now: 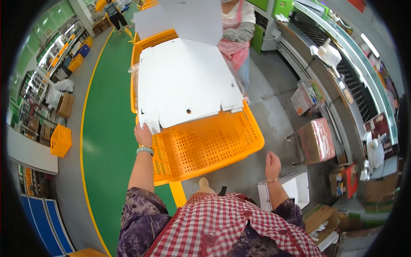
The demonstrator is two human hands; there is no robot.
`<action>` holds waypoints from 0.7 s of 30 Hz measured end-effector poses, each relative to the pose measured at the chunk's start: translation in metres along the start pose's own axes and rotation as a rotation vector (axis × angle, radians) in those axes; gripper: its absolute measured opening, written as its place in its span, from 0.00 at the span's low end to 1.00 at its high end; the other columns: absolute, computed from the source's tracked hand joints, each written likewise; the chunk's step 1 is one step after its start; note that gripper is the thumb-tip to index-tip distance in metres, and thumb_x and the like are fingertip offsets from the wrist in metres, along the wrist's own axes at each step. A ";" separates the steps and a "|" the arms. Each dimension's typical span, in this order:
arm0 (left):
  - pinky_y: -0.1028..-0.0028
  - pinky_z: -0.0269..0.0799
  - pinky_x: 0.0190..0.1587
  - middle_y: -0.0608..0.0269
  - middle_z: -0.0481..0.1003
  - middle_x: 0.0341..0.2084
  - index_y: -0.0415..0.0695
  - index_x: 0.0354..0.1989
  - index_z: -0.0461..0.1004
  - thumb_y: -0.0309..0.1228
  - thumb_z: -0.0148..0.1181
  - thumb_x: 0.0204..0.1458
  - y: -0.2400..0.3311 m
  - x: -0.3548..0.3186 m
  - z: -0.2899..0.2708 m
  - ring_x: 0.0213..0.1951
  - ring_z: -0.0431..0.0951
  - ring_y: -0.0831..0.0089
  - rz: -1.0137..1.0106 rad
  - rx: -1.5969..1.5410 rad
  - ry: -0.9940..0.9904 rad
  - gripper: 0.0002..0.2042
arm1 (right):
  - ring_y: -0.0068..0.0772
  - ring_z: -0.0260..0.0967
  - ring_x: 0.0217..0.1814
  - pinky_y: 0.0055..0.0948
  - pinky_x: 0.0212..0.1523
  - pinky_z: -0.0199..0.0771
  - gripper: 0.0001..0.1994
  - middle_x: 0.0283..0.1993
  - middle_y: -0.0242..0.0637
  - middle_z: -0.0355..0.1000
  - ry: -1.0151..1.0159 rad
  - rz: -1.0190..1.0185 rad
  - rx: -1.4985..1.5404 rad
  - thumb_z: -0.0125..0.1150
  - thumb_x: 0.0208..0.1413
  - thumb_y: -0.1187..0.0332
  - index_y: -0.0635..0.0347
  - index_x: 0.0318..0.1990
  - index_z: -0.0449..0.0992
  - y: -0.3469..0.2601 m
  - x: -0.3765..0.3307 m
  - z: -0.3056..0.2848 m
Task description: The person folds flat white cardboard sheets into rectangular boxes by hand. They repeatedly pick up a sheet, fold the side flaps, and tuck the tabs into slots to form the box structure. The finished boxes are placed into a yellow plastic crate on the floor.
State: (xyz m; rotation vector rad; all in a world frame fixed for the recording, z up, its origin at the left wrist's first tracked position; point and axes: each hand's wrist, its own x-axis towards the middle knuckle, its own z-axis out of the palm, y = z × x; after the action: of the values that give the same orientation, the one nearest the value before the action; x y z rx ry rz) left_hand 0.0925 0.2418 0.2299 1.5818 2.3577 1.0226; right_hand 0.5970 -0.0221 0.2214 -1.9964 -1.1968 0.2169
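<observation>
My left hand is clamped on the near left corner of a flat, unfolded white carton sheet that lies across the top of an orange perforated crate, the crate serving as my landmark here. The sheet covers the far half of the crate and hangs a little past its left rim; the near half of the crate shows bare mesh with nothing in it that I can see. A second white sheet rises beyond the crate's far end, where a co-worker in a pink apron stands. My right hand hangs free to the right of the crate's near corner, fingers loosely together and holding nothing, just above a small white box on the floor. Further right of the crate sit a pink wrapped carton and a roller conveyor. By my reading the work is at an early stage: the sheet is gripped but still lies flat, its flaps not yet folded, and no box has taken shape; lifting, folding and filling are all still left.
</observation>
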 end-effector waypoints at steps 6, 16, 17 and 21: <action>0.56 0.68 0.52 0.34 0.70 0.46 0.31 0.48 0.69 0.41 0.57 0.51 -0.001 0.021 -0.008 0.49 0.70 0.40 -0.176 0.034 -0.201 0.24 | 0.52 0.61 0.60 0.43 0.60 0.61 0.26 0.58 0.50 0.66 -0.104 0.013 -0.200 0.52 0.59 0.54 0.61 0.59 0.66 -0.084 0.162 0.090; 0.56 0.54 0.64 0.34 0.60 0.58 0.28 0.57 0.60 0.42 0.60 0.48 0.011 0.018 -0.022 0.60 0.58 0.42 -0.172 -0.022 -0.254 0.34 | 0.60 0.66 0.56 0.48 0.56 0.65 0.33 0.52 0.60 0.69 -0.360 0.256 -0.201 0.46 0.57 0.43 0.67 0.56 0.69 -0.081 0.257 0.172; 0.57 0.53 0.64 0.35 0.59 0.59 0.28 0.57 0.60 0.42 0.60 0.48 0.010 0.014 -0.029 0.61 0.58 0.42 -0.201 -0.009 -0.234 0.34 | 0.59 0.67 0.55 0.47 0.55 0.66 0.31 0.51 0.58 0.71 -0.342 0.228 -0.357 0.48 0.57 0.45 0.67 0.54 0.70 -0.118 0.247 0.173; 0.57 0.52 0.64 0.34 0.57 0.59 0.29 0.58 0.60 0.43 0.60 0.48 0.030 0.011 -0.046 0.62 0.55 0.43 -0.254 -0.082 -0.210 0.34 | 0.57 0.70 0.51 0.45 0.52 0.68 0.26 0.48 0.57 0.72 -0.101 0.135 -0.269 0.55 0.55 0.51 0.66 0.52 0.72 -0.132 0.239 0.148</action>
State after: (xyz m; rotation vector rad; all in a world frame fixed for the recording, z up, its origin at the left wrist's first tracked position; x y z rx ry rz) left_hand 0.0902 0.2369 0.2863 1.2530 2.2682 0.8435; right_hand 0.5630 0.2832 0.2682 -2.3284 -1.2057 0.2366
